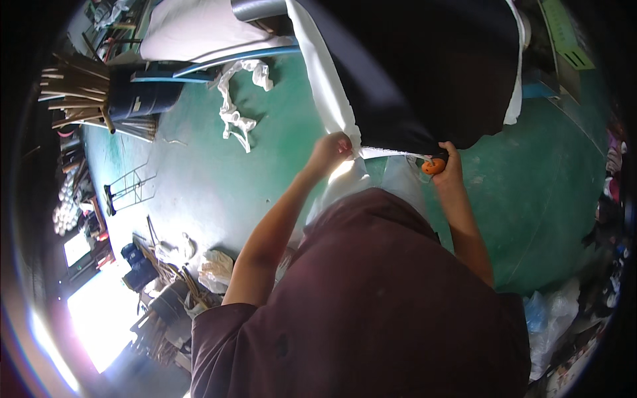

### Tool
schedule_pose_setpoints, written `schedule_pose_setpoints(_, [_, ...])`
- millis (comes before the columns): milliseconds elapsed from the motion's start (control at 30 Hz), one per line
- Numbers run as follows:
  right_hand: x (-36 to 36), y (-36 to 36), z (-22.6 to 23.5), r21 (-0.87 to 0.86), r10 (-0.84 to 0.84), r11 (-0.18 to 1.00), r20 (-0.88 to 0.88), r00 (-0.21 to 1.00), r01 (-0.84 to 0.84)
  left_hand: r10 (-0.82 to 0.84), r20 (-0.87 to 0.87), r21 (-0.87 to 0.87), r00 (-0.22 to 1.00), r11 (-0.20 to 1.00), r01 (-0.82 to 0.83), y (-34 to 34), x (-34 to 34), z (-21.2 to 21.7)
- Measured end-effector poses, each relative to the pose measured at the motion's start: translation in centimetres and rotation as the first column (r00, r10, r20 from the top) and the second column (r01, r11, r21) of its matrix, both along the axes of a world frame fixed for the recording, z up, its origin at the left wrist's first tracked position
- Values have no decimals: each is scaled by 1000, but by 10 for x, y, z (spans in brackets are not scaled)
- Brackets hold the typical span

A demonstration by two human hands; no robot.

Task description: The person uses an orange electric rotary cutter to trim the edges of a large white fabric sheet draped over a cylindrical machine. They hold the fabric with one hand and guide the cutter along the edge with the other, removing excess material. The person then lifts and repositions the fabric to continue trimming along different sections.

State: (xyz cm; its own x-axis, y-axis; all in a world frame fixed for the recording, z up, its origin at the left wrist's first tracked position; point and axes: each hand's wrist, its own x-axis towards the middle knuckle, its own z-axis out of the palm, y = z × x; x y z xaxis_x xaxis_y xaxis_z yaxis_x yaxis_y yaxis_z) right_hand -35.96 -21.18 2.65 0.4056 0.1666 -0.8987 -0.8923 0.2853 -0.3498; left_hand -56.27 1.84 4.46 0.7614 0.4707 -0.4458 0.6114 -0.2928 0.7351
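Observation:
A large sheet of material, black on its upper face (424,73) with a white edge turned over along its left side, hangs down in front of me. My left hand (330,151) is closed on the sheet's near left corner, where the white side folds over. At the near right corner, my right hand (451,166) grips the black edge. An orange rounded object (434,166) with small dark spots sits against the fingers of that hand; its kind is unclear. A pale frayed strip (391,153) runs along the near edge between both hands.
A crumpled white strip (232,106) lies on the green floor (199,172). At left stand a dark blue barrel (142,91) and a bundle of wooden sticks (76,89). Bags and sticks lie lower left; clear plastic (554,325) is at lower right. A green crate (564,33) stands far right.

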Motion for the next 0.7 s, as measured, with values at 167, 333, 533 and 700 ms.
schedule_pose_setpoints(167, [3,-6,-41,-50,53,997,21,998,-52,13,56,-90,998,996,-8,3,-18,22])
schedule_pose_setpoints(333, [-24,28,7,-188,-121,974,24,992,123,-112,67,-122,991,985,120,22,-17,32])
schedule_pose_setpoints(533, [-99,16,-27,26,-190,982,192,963,188,-340,106,-159,935,922,353,59,-18,37])
schedule_pose_setpoints(700, [-187,65,-14,56,-172,984,6,985,171,-404,97,-188,910,890,415,73,-37,33])
